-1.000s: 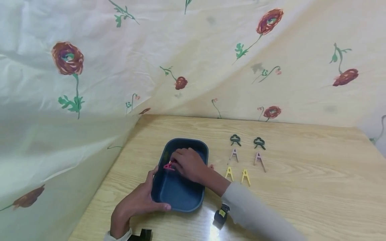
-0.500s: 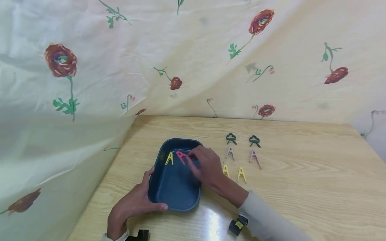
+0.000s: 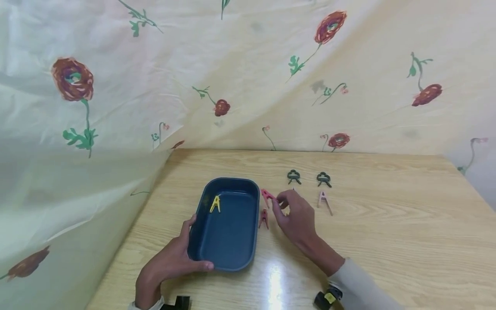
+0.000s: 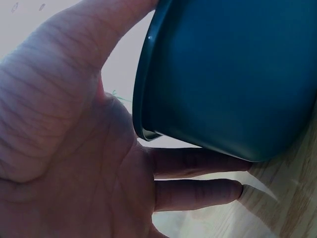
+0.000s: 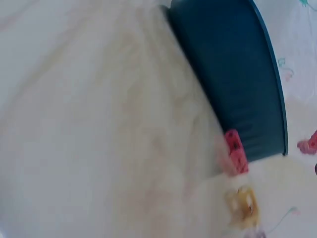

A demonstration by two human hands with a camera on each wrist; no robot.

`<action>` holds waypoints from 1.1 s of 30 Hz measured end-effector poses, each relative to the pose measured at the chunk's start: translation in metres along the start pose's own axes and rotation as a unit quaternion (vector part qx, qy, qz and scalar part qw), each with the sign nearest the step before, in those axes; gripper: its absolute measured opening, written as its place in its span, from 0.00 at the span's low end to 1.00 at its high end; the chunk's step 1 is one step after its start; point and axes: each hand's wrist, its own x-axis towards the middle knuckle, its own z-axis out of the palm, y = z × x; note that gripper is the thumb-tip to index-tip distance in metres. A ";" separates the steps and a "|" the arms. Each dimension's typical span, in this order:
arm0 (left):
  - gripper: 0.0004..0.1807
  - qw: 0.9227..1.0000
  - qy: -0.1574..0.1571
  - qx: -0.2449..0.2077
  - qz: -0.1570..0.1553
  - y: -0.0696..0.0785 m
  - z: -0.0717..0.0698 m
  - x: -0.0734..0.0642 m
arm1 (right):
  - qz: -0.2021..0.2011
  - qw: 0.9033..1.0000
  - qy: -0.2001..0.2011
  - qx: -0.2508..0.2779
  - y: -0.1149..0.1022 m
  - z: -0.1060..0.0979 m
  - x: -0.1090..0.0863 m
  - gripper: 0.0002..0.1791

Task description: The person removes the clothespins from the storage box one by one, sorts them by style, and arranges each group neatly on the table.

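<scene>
A dark blue tub (image 3: 228, 241) stands on the table with one yellow clothespin (image 3: 215, 204) inside. My left hand (image 3: 172, 262) holds the tub by its near left corner, thumb along the near rim and fingers against the left wall. Between thumb and fingertips of my right hand (image 3: 298, 217) is a pink clothespin (image 3: 267, 196), just right of the tub. Below that one, a red clothespin (image 3: 264, 218) lies beside the tub's right wall. In the right wrist view the pink clothespin (image 5: 309, 145) shows at the right edge. My right hand mostly covers the yellow clothespins on the table.
Two dark green clips (image 3: 293, 176) lie farther back, right of the tub. A lilac clothespin (image 3: 324, 201) sits in front of the right clip; another is mostly hidden by my hand. Floral cloth (image 3: 232, 77) hangs behind and left of the wooden table (image 3: 387, 215).
My right hand has lifted the pink clothespin out of the tub and carried it right, past the rim. The left hand keeps its hold on the tub. The head view has shifted slightly.
</scene>
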 end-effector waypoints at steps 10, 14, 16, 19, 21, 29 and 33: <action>0.70 1.000 -0.014 -0.002 -0.020 0.002 -0.002 -0.001 | 0.050 0.997 0.017 -0.055 0.031 -0.038 -0.029 0.08; 0.70 1.000 -0.016 -0.003 -0.019 0.002 -0.001 0.000 | 0.084 0.994 0.016 -0.074 0.038 -0.057 -0.041 0.08; 0.70 1.000 -0.016 -0.002 -0.019 0.003 0.000 0.000 | 0.105 0.991 0.013 -0.086 0.042 -0.065 -0.047 0.07; 0.71 1.000 -0.016 0.002 -0.019 0.003 0.001 0.000 | 0.144 0.984 0.004 -0.105 0.047 -0.074 -0.053 0.06; 0.71 1.000 -0.017 0.004 -0.019 0.004 0.001 0.000 | 0.176 0.977 -0.008 -0.118 0.049 -0.079 -0.057 0.05; 0.70 1.000 -0.018 0.015 0.006 0.004 -0.001 0.002 | 0.270 0.952 -0.059 -0.134 0.047 -0.097 -0.068 0.05; 0.70 1.000 -0.014 0.017 0.001 0.000 0.001 0.002 | 0.271 0.946 -0.099 -0.146 0.048 -0.099 -0.072 0.04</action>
